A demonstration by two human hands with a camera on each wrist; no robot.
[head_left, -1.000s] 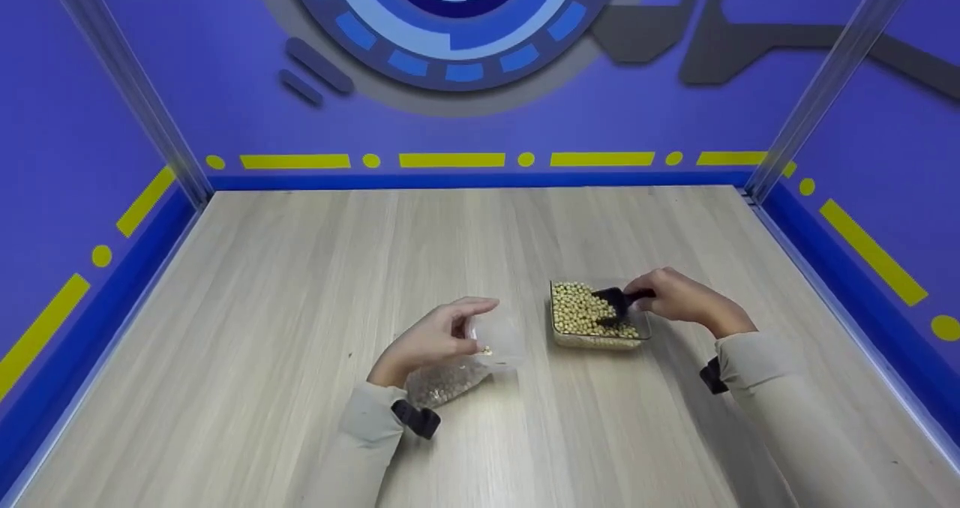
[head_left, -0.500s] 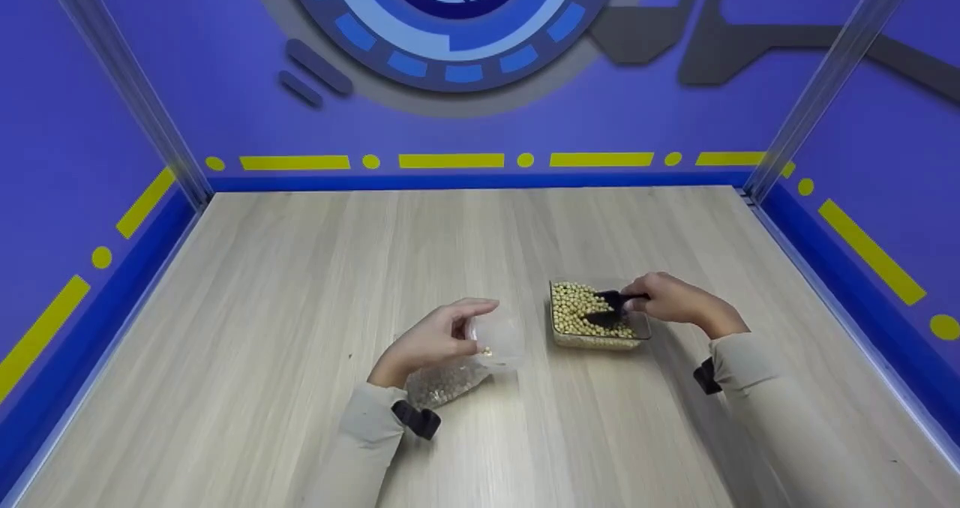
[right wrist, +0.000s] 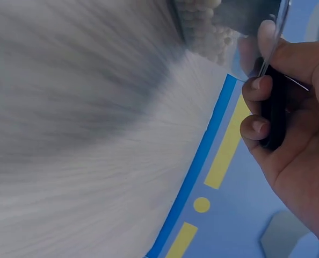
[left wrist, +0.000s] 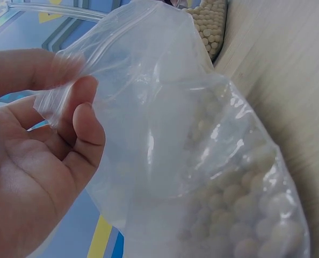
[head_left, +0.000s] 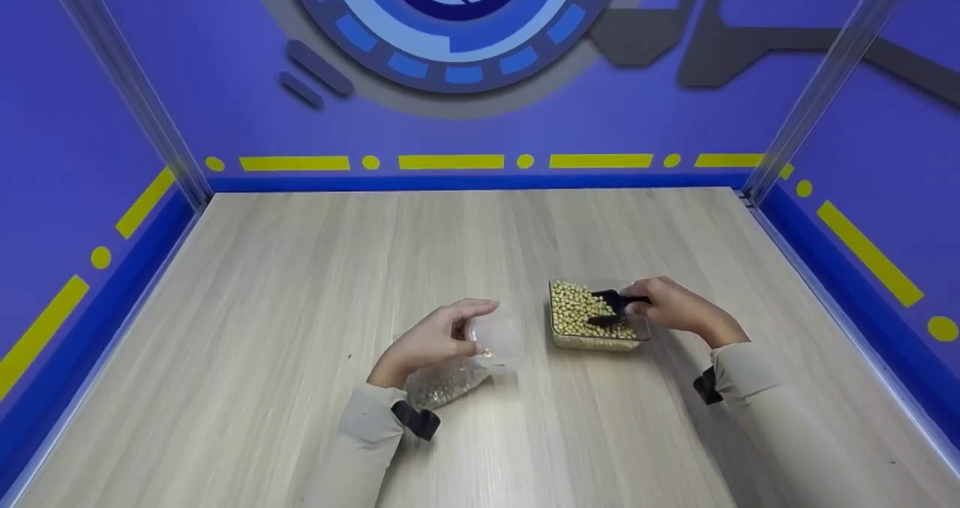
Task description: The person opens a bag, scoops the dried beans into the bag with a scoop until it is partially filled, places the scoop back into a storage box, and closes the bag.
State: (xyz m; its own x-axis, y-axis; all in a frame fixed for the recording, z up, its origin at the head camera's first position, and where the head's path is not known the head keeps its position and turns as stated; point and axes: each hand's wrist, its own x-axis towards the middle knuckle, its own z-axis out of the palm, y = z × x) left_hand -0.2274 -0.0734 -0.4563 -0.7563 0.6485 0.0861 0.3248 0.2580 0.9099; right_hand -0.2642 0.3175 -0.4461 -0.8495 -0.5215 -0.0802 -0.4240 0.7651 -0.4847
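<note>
Pinched at its top edge by my left hand (head_left: 435, 337) is a clear zip bag (left wrist: 149, 123), part filled with round pale beans (left wrist: 234, 215). The bag's lower part (head_left: 446, 384) lies on the table under the wrist, and its mouth opens toward the right. To the right stands a clear rectangular container (head_left: 600, 341) holding many yellowish beans (head_left: 574, 309). My right hand (head_left: 679, 309) grips the handle of a black scoop (head_left: 611, 304) over the container's right rim. The scoop's front is sunk among the beans. In the right wrist view, fingers curl round the black handle (right wrist: 275, 107).
Both things rest on a light wood-grain table (head_left: 300, 283). Blue panels (head_left: 450, 136) with yellow marks enclose it at the back and on both sides. A dark band (head_left: 416, 419) sits on the left wrist and another (head_left: 707, 386) on the right.
My right hand has shifted slightly left and down, and the scoop has moved a little left within the beans. My left hand and the bag stay where they were.
</note>
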